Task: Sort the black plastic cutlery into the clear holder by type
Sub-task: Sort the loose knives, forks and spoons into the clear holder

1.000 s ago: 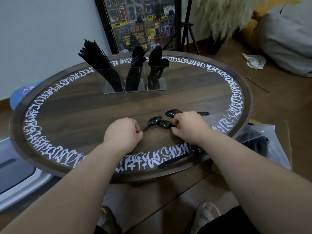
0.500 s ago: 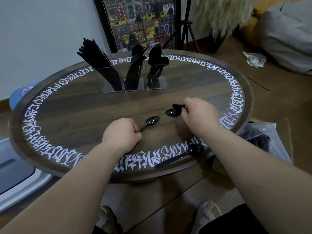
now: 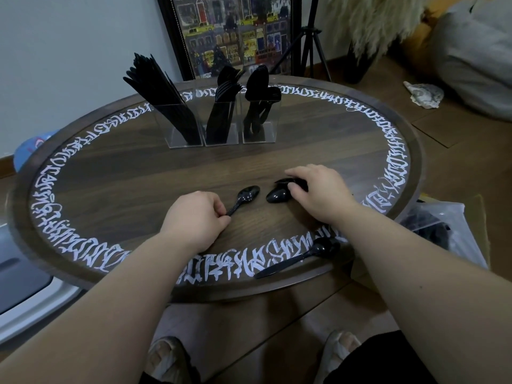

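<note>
My left hand (image 3: pixel 195 220) grips the handle of a black spoon (image 3: pixel 245 198) whose bowl lies on the round wooden table (image 3: pixel 110 176). My right hand (image 3: pixel 318 192) curls over two black spoons (image 3: pixel 278 194), bowls sticking out to the left. One more black spoon (image 3: pixel 299 257) lies near the table's front edge under my right forearm. The clear holder (image 3: pixel 221 134) stands at the back with three compartments: knives (image 3: pixel 163 90) on the left, forks (image 3: pixel 223 106) in the middle, spoons (image 3: pixel 259 101) on the right.
A clear plastic bag (image 3: pixel 440 228) with dark contents lies on a cardboard box right of the table. A framed picture (image 3: pixel 235 34) and a tripod (image 3: pixel 313 40) stand behind. A grey cushion (image 3: pixel 476 51) and crumpled paper (image 3: pixel 424 94) are on the floor.
My right hand moved from the table's middle to the right and back, gathering the loose spoons under its fingers. My left hand kept hold of its spoon's handle.
</note>
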Demonstrator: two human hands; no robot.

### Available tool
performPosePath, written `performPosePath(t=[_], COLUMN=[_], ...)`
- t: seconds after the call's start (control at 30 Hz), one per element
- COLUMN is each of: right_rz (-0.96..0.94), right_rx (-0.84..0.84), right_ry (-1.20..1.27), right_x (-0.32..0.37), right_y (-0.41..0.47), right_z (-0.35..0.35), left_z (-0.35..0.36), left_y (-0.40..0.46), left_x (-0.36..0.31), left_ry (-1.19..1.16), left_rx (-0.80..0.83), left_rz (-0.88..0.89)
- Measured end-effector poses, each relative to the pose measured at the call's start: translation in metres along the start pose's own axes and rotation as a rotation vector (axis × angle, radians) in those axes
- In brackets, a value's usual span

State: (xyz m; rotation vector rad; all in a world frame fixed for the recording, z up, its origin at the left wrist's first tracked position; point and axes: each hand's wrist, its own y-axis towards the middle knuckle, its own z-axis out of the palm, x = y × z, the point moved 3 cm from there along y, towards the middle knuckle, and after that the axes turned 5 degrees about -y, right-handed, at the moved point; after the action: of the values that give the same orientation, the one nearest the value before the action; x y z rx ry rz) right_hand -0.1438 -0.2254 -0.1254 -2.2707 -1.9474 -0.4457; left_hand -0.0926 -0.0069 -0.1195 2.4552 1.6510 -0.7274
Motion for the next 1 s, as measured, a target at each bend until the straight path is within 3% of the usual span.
performPosePath(t=[0.13, 0.23, 0.57, 0.8, 1.0], right_rz=[0.012, -0.024, 0.007, 0.035, 0.144], right_rx=[0.111, 0.166, 0.060, 0.021, 0.046], right_ry=[0.080, -0.044, -0.165, -0.009, 0.173], right_x=[-0.001, -0.001, 0.006, -0.005, -0.020], right_y=[-0.007, -0.008, -0.007, -0.015, -0.030], right_z=[-0.008, -0.010, 0.001, -0.013, -0.031], left_z=[-0.001, -0.002, -0.002, 0.000, -0.001], left_y=[0.000, -0.001, -0.005, -0.005, -0.014], left_x=[-0.001, 0.000, -0.003, -0.007, -0.034], left_ry=[0.006, 0.006, -0.003, 0.076, -0.012], left_rx=[-0.004, -0.004, -0.014, -0.083, -0.105], left_rz=[0.007, 0.011, 0.001, -0.002, 0.156])
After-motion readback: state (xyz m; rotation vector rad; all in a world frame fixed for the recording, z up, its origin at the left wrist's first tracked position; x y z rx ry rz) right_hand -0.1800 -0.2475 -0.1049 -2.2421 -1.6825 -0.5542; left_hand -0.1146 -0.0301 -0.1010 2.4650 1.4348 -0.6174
